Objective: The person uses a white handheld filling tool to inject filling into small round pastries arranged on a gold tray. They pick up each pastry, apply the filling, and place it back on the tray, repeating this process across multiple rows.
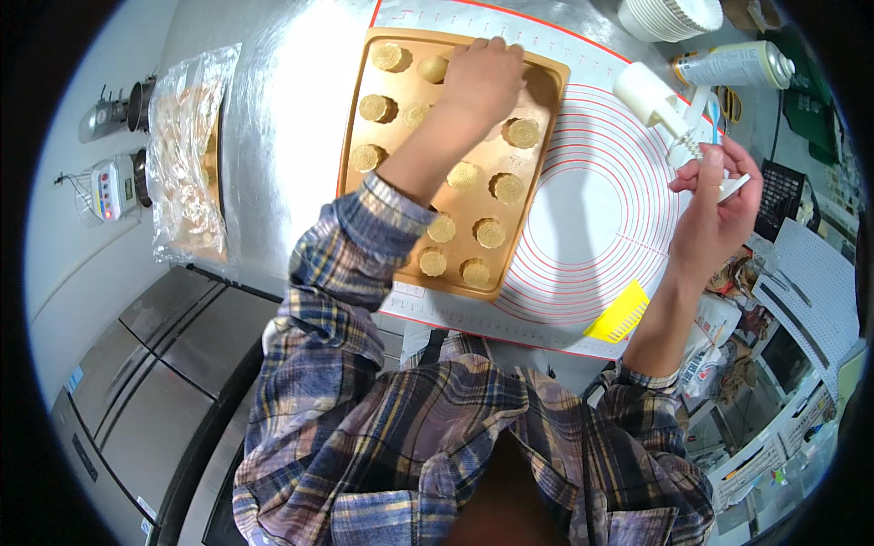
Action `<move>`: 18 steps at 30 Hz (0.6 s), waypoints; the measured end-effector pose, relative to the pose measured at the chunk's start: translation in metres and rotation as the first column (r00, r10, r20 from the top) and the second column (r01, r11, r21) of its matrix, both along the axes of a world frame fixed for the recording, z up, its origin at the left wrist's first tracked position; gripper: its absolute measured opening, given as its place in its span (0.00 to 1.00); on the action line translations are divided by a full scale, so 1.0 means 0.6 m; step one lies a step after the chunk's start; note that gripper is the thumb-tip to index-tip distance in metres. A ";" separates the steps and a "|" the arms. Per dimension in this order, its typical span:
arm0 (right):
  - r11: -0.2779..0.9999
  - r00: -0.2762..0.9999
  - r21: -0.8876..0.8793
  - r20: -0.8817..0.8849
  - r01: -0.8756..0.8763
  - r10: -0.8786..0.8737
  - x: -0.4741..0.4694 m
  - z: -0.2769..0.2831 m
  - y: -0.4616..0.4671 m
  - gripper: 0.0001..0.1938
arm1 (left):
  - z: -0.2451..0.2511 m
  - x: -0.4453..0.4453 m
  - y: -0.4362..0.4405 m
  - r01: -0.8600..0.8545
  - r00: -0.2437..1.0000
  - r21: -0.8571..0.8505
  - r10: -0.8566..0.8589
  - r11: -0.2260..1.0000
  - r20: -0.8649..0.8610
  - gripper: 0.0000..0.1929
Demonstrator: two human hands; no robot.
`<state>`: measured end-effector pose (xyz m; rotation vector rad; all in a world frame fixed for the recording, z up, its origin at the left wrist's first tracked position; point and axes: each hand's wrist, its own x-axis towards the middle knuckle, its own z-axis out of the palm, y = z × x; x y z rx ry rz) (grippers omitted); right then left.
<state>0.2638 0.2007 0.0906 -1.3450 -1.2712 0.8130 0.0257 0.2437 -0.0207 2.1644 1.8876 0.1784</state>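
A gold baking tray point(471, 290) lies on a white silicone mat point(573, 211) printed with red circles. Rows of pressed mooncakes point(508, 188) with patterned tops sit on it. Among them is a smooth, unpressed dough ball point(432, 69). My left hand point(483, 78) reaches over the far part of the tray, palm down with its fingers curled near the far rim; whether anything is under them is hidden. Off the tray's right side, my right hand point(720, 184) grips a white plastic mooncake press point(645, 95) by its handle end, with the spring showing and the barrel pointing away.
On the mat's near right lies a yellow dough scraper point(620, 312). A spray can point(734, 65), stacked white paper cups point(669, 17) and scissors point(730, 106) are at the far right. Plastic film covers another tray point(191, 164) at the left, near a kitchen scale point(113, 188).
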 end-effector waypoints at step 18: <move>0.984 0.989 -0.124 -0.055 0.131 -0.138 0.092 -0.052 -0.041 0.09 | -0.051 0.030 -0.003 0.180 0.977 0.153 -0.195 0.972 0.084 0.17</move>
